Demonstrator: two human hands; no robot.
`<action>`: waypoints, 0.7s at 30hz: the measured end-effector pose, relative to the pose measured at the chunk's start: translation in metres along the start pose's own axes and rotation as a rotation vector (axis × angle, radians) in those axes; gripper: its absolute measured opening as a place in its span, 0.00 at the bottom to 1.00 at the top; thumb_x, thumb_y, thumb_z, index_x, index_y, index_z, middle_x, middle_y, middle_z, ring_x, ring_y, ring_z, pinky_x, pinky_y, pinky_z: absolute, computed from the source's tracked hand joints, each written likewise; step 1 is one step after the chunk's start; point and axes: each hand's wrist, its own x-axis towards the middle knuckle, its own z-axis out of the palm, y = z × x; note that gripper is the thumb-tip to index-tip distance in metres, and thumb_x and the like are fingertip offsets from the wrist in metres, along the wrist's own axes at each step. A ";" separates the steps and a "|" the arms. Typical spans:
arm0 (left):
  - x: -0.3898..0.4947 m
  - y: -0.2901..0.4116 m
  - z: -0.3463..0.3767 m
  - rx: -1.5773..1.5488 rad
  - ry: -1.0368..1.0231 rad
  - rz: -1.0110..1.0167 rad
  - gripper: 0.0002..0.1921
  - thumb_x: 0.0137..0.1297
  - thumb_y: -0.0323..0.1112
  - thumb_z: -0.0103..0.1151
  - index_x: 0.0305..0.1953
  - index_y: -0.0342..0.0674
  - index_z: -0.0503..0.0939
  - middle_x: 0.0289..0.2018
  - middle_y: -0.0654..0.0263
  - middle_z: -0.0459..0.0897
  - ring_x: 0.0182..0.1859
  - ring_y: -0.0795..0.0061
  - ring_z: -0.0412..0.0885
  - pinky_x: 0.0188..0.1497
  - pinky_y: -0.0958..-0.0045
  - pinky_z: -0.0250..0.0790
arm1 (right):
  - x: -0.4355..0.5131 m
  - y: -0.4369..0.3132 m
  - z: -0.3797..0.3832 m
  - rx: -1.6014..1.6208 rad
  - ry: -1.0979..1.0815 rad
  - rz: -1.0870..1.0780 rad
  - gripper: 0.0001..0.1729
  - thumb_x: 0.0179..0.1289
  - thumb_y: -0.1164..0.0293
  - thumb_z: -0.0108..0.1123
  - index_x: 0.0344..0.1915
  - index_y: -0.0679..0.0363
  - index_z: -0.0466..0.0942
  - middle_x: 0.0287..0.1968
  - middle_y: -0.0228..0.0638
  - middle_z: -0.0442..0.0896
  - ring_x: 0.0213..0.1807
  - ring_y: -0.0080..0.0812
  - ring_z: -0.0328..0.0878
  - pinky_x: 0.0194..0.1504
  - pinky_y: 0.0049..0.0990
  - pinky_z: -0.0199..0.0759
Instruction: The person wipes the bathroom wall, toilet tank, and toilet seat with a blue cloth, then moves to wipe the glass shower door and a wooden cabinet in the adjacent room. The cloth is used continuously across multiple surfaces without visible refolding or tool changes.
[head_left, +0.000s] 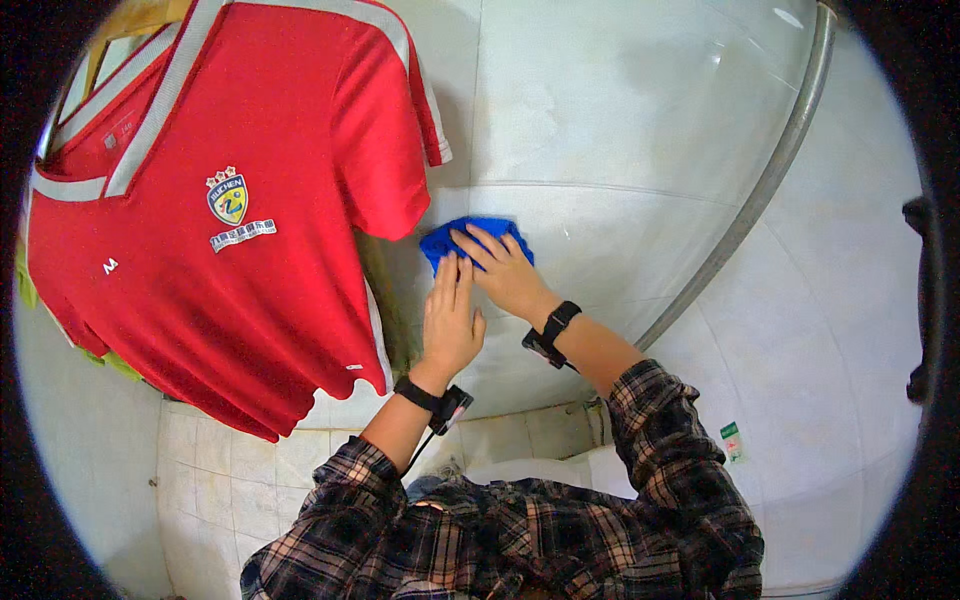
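A crumpled blue cloth (437, 241) lies against a pale tiled wall (600, 247). My right hand (512, 276) presses on it from above, fingers spread and slightly bent over the fabric. My left hand (451, 330) reaches up beside it with its fingers straight and together, thumb apart. Its fingertips overlap the cloth's lower edge, and the palm is off the cloth. Each wrist wears a black strap with a small device and a cable. Just left of the cloth hangs a red short-sleeved jersey (292, 300) with grey trim and a crest; its sleeve nearly reaches the cloth.
A metal pipe (750, 202) slants down along the wall at right. Yellow-green fabric (124, 366) shows behind the jersey. Light tiled floor (217, 480) lies below. A small green, white and red label (732, 442) is at lower right, and a black handle-like object (928, 300) at the right rim.
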 end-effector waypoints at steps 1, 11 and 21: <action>-0.005 -0.003 0.003 -0.028 -0.123 -0.061 0.44 0.51 0.25 0.58 0.71 0.33 0.51 0.70 0.40 0.51 0.72 0.43 0.51 0.70 0.52 0.49 | -0.006 -0.002 0.003 0.029 0.034 0.010 0.20 0.59 0.66 0.53 0.53 0.55 0.77 0.71 0.32 0.63 0.70 0.36 0.59 0.60 0.41 0.59; 0.039 -0.019 -0.012 -0.021 0.172 0.103 0.40 0.54 0.27 0.56 0.69 0.29 0.53 0.68 0.37 0.52 0.69 0.39 0.54 0.71 0.51 0.48 | 0.057 0.021 -0.006 0.066 0.265 0.231 0.20 0.57 0.67 0.54 0.50 0.53 0.79 0.65 0.38 0.69 0.68 0.42 0.61 0.66 0.47 0.49; -0.051 -0.036 0.063 0.055 -0.351 -0.030 0.46 0.50 0.31 0.64 0.69 0.28 0.50 0.68 0.38 0.53 0.70 0.41 0.53 0.70 0.50 0.49 | -0.073 -0.017 0.043 0.048 -0.063 -0.003 0.19 0.60 0.68 0.53 0.51 0.56 0.78 0.71 0.31 0.64 0.66 0.32 0.65 0.59 0.37 0.60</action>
